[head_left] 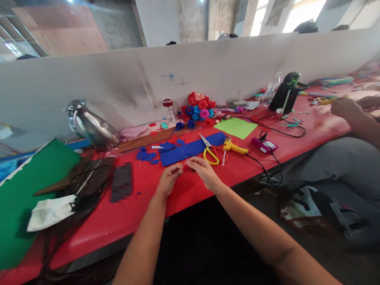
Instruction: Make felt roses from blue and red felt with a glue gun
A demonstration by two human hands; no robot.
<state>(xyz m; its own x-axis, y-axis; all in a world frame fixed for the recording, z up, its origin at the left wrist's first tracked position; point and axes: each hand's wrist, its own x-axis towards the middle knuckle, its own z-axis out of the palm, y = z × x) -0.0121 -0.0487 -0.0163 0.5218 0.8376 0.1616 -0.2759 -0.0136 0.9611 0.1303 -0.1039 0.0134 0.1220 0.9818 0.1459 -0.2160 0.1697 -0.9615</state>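
Near the table's front edge, my left hand (pixel 170 180) and my right hand (pixel 204 172) pinch a small red paper piece (pixel 186 168) between their fingertips. Fingers cover most of it, so its exact shape is hidden. Just beyond lies a blue crepe paper strip (pixel 190 151), with cut blue paper pieces (pixel 146 155) at its left. Scissors with yellow and red handles (pixel 210 155) rest on the strip's right end. Beside them is a yellow hot glue gun (pixel 236 148). A bunch of red, blue and pink paper flowers (pixel 198 109) sits at the back.
Left are a steel jug (pixel 92 128), a green sheet (pixel 38 190), a dark bag (pixel 92 186) and a pixelated dark rectangle (pixel 121 182). Right are a light green sheet (pixel 236 128), a purple box (pixel 264 145) with cables and a black container (pixel 284 97). Another person's hands (pixel 341 107) work at far right.
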